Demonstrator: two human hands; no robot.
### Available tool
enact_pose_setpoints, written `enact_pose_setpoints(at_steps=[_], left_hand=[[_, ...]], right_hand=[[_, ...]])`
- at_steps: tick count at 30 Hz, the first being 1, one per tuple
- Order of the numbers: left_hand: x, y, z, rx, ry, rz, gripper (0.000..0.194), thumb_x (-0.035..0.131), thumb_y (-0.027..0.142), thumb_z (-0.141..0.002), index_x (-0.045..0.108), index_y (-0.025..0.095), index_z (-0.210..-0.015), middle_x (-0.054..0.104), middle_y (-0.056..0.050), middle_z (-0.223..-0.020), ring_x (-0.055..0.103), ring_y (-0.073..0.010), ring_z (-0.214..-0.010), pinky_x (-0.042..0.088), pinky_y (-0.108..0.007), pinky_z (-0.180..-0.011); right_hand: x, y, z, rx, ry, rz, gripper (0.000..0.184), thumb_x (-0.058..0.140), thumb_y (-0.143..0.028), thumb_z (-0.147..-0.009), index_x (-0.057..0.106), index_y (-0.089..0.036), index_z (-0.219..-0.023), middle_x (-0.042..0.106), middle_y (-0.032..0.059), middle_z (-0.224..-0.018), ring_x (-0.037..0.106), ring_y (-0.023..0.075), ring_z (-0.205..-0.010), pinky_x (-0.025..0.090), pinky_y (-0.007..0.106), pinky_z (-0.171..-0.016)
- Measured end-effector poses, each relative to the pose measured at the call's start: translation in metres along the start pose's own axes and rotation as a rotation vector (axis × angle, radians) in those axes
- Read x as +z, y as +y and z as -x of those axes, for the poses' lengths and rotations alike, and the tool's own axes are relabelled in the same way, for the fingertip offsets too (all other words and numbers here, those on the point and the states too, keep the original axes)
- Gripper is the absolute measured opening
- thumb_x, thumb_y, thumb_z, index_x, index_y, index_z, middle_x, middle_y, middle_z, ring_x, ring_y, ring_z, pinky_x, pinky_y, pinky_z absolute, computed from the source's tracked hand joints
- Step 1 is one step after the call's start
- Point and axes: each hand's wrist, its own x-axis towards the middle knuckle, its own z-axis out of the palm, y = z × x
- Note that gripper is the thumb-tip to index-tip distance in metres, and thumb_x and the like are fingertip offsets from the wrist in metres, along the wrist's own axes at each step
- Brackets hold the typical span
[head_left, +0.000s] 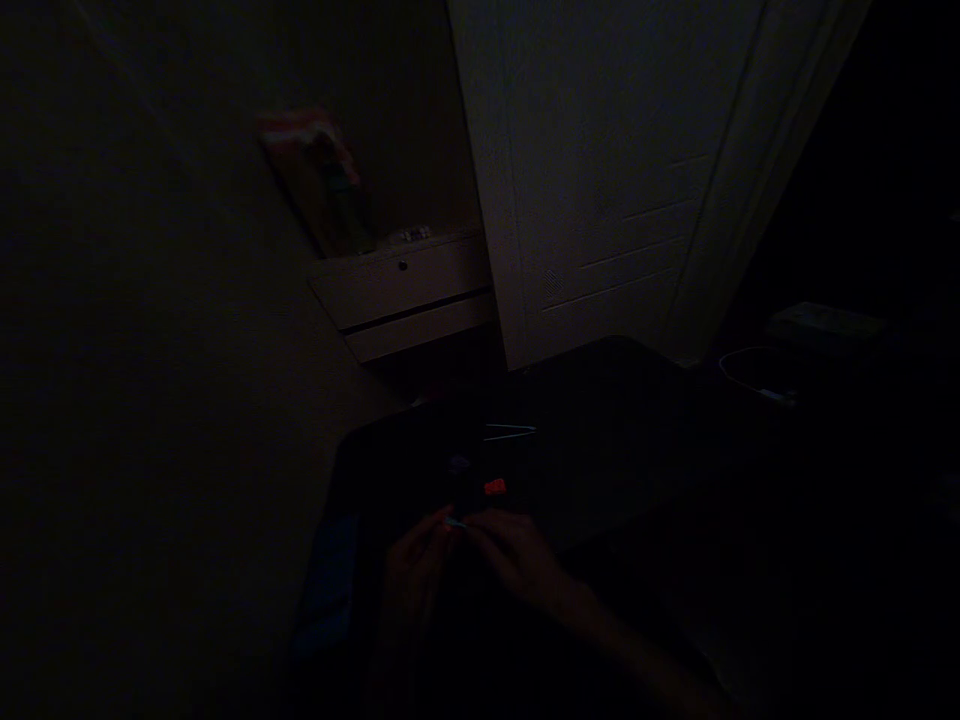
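Left hand (411, 565) and right hand (517, 546) pinch a pale bit (454, 522)

Both hands are drawn into narrow pinches that nearly meet, with the bit held between them over the near part of a dark table (600, 425). Light is very poor (most of the scene is close to black), so what the bit is, and exactly how each hand meets it, cannot be told for sure. Just beyond the hands, apart from both, a red block (495, 487) glows against the table. A dim lump (459, 464) lies to its left, and thin rods (514, 433) lie farther back, meeting at their right end. Left of the left hand is a blue object (326, 585). Beyond the table are drawers (409, 295) and a pale door (600, 150); a white cable (739, 352) curves at the right.
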Motion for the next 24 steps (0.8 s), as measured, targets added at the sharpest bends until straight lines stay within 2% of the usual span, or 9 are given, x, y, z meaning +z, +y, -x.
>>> enact_pose_setpoints(at_steps=[5,10,14,19,24], left_hand=[[-0.001,-0.002,-0.002,-0.021,-0.030,0.055,0.056,0.096,0.048,-0.059,0.081,0.013,-0.101,0.082,-0.012,-0.095,0.078,-0.0250,-0.087,0.064,-0.036,-0.082],[0.001,0.001,-0.003,-0.035,-0.001,0.050,0.050,0.098,0.049,-0.048,0.078,0.014,-0.077,0.080,-0.009,-0.080,0.076,-0.0243,-0.077,0.063,-0.037,-0.076],[0.002,0.008,0.001,-0.024,-0.003,0.002,0.046,0.097,0.048,-0.050,0.081,0.014,-0.076,0.081,-0.011,-0.080,0.076,-0.0254,-0.077,0.063,-0.037,-0.076],[0.004,0.017,0.004,-0.012,0.034,-0.043,0.040,0.097,0.043,-0.048,0.082,0.015,-0.071,0.080,-0.010,-0.073,0.073,-0.0229,-0.068,0.061,-0.033,-0.065],[0.002,0.012,0.000,-0.004,0.041,-0.024,0.039,0.097,0.043,-0.046,0.081,0.016,-0.070,0.080,-0.009,-0.074,0.074,-0.0236,-0.069,0.062,-0.033,-0.066]], right_hand=[[0.002,0.005,0.001,-0.006,-0.004,0.031,0.027,0.053,-0.024,-0.107,0.077,-0.023,-0.120,0.080,0.0074,-0.116,0.076,0.0230,-0.103,0.057,0.034,-0.095],[0.002,0.007,0.000,-0.026,-0.022,0.058,0.028,0.052,-0.021,-0.107,0.077,-0.024,-0.119,0.080,0.0066,-0.112,0.076,0.0216,-0.099,0.057,0.032,-0.092],[0.001,0.007,0.000,-0.028,-0.036,0.082,0.028,0.051,-0.022,-0.108,0.076,-0.023,-0.118,0.080,0.0069,-0.111,0.075,0.0214,-0.099,0.057,0.031,-0.091],[-0.003,0.004,-0.001,-0.038,-0.076,0.079,0.030,0.049,-0.022,-0.108,0.076,-0.024,-0.121,0.079,0.0070,-0.114,0.076,0.0217,-0.101,0.056,0.031,-0.091],[-0.006,-0.001,-0.003,-0.025,-0.108,0.064,0.030,0.051,-0.021,-0.107,0.077,-0.025,-0.121,0.080,0.0057,-0.112,0.076,0.0211,-0.099,0.056,0.030,-0.089]])
